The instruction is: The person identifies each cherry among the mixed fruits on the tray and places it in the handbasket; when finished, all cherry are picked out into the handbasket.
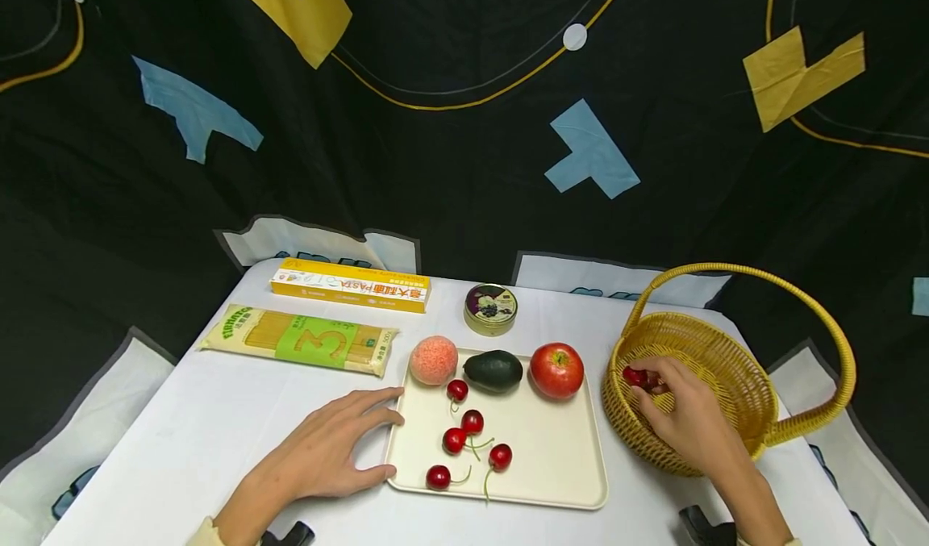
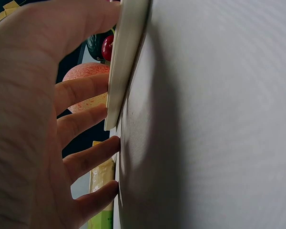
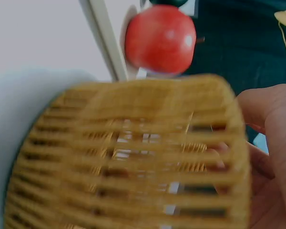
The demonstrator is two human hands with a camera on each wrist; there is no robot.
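Pinching a red cherry (image 1: 634, 377) with thumb and fingers, the right hand (image 1: 685, 409) is inside the rim of the yellow basket (image 1: 627, 423), on the side next to the tray (image 1: 551, 461). I can't tell if a second cherry hides behind the first. The left hand (image 1: 327, 441) holds nothing; its fingers are spread out, and the thumb and some fingertips are right at the tray's left edge. Five more cherries (image 1: 472, 422) lie on the tray, so I'd say the cherry work is far from finished. I see no cherry on the part of the basket floor that shows, but the hand covers some of it. A peach (image 1: 434, 360), a dark avocado (image 1: 493, 371) and a red apple (image 1: 556, 371) sit along the tray's back edge. The tray's rim is low and its front right part is bare, so there is good room to reach in from there. Two cherries sit snug together, so getting just one may be tricky. Only a thin strip of table lies between tray and basket. The tall handle (image 1: 845, 352) leans off to the right, leaving the near left side open, though the basket wall could bump the wrist.
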